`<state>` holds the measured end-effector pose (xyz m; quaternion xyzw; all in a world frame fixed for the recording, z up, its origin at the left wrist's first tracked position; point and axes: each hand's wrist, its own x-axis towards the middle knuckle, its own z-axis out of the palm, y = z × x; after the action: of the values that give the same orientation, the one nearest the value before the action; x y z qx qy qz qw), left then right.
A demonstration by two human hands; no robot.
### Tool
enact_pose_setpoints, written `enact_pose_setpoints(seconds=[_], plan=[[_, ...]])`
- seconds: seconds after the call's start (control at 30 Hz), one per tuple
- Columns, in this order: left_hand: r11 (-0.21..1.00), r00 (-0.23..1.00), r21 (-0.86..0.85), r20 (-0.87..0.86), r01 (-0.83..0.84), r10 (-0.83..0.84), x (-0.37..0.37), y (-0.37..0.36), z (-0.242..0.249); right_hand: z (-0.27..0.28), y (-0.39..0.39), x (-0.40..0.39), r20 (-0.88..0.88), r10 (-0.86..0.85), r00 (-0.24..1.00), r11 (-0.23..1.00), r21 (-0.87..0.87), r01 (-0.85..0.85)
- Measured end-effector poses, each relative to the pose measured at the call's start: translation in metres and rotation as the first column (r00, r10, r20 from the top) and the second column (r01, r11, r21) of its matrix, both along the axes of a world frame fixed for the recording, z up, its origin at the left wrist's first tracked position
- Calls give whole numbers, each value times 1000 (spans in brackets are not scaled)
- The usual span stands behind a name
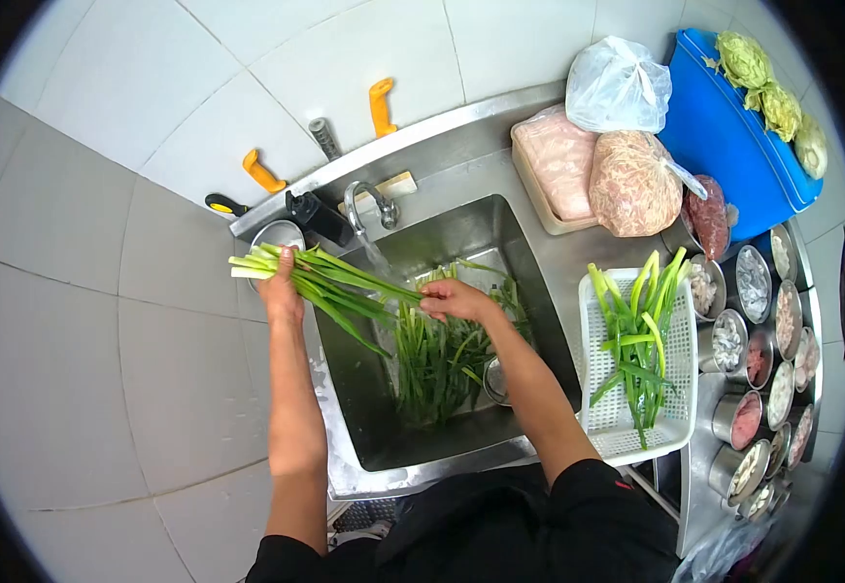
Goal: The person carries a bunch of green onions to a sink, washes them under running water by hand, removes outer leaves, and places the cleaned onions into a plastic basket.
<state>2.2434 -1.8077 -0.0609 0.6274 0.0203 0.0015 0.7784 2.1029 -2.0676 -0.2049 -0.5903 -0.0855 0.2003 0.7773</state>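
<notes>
My left hand (284, 288) is wrapped round the white ends of a bunch of green onions (330, 281), over the left side of the sink. Fingers of my right hand (454, 299) pinch the green tips of the same bunch. Water runs from the curved faucet (362, 197) just behind the bunch. Below, more greens (432, 364) lie in the steel sink (364, 442), with a round metal item (495, 379) partly under my right forearm. Several green onions (644, 335) rest in the white basket (683, 408) right of the sink.
Behind the basket are a tray of pale meat (557, 160), bagged minced meat (636, 185), a clear bag (619, 85) and a blue container (733, 136) topped with leafy vegetables (745, 60). Several metal cups (728, 340) of food stand at right. A black bottle (321, 219) is beside the faucet.
</notes>
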Motion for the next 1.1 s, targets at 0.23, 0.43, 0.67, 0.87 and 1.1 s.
enact_pose_setpoints(seconds=[0.23,0.43,0.67,0.87,1.1], plan=[[953,999,303,-28,-12,21,-28,-34,26,49,58,4,628,-419,656,605,-345,717],[909,1000,417,5,-3,2,-41,-47,15,78,92,41,625,-505,596,645,-186,741],[836,893,317,-211,448,-399,-45,-32,16,67,61,33,75,-460,885,862,278,425],[857,893,272,-240,437,-380,-44,-40,-3,50,7,17,248,-677,693,669,-186,720],[700,786,368,-382,611,-486,-48,-51,-4,29,-6,16,312,-782,539,487,-235,842]])
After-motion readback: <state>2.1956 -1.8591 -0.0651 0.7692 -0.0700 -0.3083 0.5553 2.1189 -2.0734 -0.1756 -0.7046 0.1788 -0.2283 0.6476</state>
